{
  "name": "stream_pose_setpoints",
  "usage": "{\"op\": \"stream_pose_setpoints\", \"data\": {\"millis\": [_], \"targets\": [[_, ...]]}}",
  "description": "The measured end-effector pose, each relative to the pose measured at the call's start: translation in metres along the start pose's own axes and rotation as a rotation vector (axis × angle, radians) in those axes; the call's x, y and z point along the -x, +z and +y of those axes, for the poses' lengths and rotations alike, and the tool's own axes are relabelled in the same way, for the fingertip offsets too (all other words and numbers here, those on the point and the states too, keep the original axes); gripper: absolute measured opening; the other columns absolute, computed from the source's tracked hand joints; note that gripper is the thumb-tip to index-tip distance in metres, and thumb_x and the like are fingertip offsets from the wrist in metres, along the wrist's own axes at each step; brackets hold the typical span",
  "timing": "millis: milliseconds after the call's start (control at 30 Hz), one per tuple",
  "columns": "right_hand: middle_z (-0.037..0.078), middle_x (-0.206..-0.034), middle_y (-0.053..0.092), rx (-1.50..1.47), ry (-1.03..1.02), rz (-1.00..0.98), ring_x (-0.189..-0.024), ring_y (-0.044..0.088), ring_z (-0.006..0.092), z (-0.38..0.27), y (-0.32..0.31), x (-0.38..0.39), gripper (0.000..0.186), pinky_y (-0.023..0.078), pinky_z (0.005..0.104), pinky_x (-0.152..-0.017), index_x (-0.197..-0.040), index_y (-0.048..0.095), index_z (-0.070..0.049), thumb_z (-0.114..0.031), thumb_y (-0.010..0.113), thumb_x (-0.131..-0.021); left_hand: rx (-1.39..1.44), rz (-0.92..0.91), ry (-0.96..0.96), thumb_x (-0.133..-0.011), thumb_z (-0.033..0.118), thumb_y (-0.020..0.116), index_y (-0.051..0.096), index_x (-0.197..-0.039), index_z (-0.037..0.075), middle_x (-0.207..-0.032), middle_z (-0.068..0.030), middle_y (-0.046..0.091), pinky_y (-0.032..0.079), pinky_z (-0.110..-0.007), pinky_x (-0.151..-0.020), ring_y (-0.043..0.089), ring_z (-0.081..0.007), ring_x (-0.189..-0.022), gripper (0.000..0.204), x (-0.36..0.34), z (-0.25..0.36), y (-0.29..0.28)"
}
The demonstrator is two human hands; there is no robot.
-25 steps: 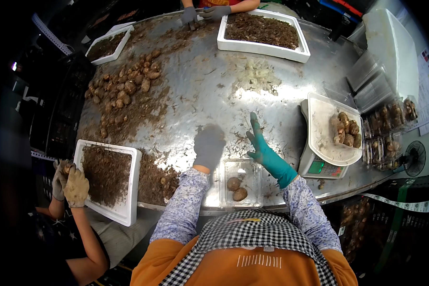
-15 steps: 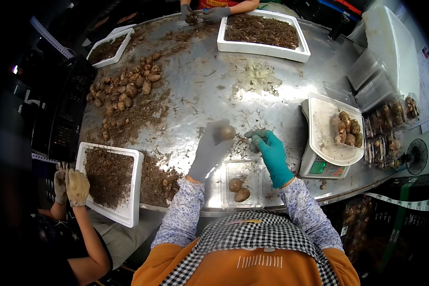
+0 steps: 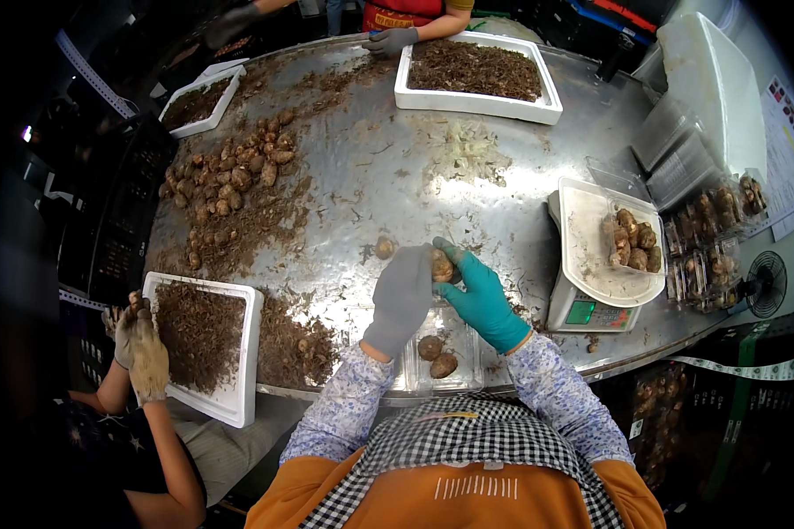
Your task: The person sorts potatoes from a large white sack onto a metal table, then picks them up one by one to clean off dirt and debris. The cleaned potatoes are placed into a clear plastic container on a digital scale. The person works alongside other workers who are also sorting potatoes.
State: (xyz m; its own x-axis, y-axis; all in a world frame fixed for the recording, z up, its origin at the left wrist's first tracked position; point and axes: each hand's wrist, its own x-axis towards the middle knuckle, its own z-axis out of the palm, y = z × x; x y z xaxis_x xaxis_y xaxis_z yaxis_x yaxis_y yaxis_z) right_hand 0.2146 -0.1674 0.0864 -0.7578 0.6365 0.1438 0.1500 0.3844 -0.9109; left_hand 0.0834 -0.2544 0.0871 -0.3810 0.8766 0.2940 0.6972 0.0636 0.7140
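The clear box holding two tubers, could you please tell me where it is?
In the head view, the clear box lies low, just right of centre on the table, below the left hand and right hand and left of the scale.

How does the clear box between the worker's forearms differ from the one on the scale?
The near box shows just two brown tubers; the scale box holds a heaped cluster.
The near box rests on the metal table, the scale box on a white weighing pan.
Both are clear plastic and contain similar rounded tubers.
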Motion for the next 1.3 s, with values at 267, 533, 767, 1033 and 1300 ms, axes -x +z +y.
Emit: {"op": "stream_pose_setpoints", "data": {"millis": [267,533,767,1033,1300], "targets": [[0.007,-0.132,0.051,-0.350,0.004,-0.063,-0.118,0.050,0.0165,-0.007,-0.008,-0.003,0.057,0.044,0.0297,-0.096,-0.136,0.045,-0.011,0.002,0.061,-0.083,-0.019,0.358,-0.021,-0.087,0.003,0.051,0.055,-0.113,0.003,-0.095,-0.0116,0.056,0.047,-0.036,-0.071,0.057,-0.0256,-0.077,0.027,-0.024,-0.011,-0.004],[0.007,-0.117,0.054,-0.263,0.045,0.051,-0.104,0.054,0.0170,0.008,-0.005,0.000,0.062,0.045,0.0291,-0.091,-0.138,0.043,-0.012,0.007,0.055,-0.081,0.046,-0.024,-0.035,-0.086,0.013,0.060,0.059,-0.117,0.006,-0.087,-0.0122,0.059,0.047,-0.038,-0.071,0.059,-0.0280,-0.079,0.032,-0.017,0.036,-0.015],[0.008,-0.112,0.055,-0.026,0.021,0.024,-0.100,0.056,0.0187,-0.007,-0.008,0.003,0.057,0.046,0.0303,-0.088,-0.134,0.047,-0.010,0.001,0.063,-0.081,-0.077,0.070,0.107,-0.089,0.013,0.057,0.059,-0.101,0.003,-0.097,-0.0104,0.062,0.048,-0.030,-0.068,0.060,-0.0218,-0.079,0.016,-0.019,-0.004,0.003],[0.009,-0.104,0.053,0.048,-0.006,0.102,-0.099,0.056,0.0236,-0.006,-0.011,0.008,0.055,0.047,0.0314,-0.088,-0.131,0.050,-0.010,-0.006,0.068,-0.079,0.529,0.012,-0.401,-0.095,0.019,0.053,0.053,-0.119,-0.001,-0.101,-0.0078,0.059,0.046,-0.027,-0.081,0.054,-0.0129,-0.092,0.032,-0.017,0.005,-0.015],[0.008,-0.102,0.053,-0.212,0.080,0.088,-0.094,0.058,0.0217,-0.011,-0.007,0.008,0.056,0.048,0.0314,-0.081,-0.132,0.050,-0.011,-0.007,0.069,-0.079,0.911,-0.055,-0.407,-0.096,0.020,0.052,0.057,-0.112,0.000,-0.097,-0.0050,0.061,0.049,-0.026,-0.074,0.058,-0.0128,-0.084,0.026,-0.008,0.020,-0.008]]}}
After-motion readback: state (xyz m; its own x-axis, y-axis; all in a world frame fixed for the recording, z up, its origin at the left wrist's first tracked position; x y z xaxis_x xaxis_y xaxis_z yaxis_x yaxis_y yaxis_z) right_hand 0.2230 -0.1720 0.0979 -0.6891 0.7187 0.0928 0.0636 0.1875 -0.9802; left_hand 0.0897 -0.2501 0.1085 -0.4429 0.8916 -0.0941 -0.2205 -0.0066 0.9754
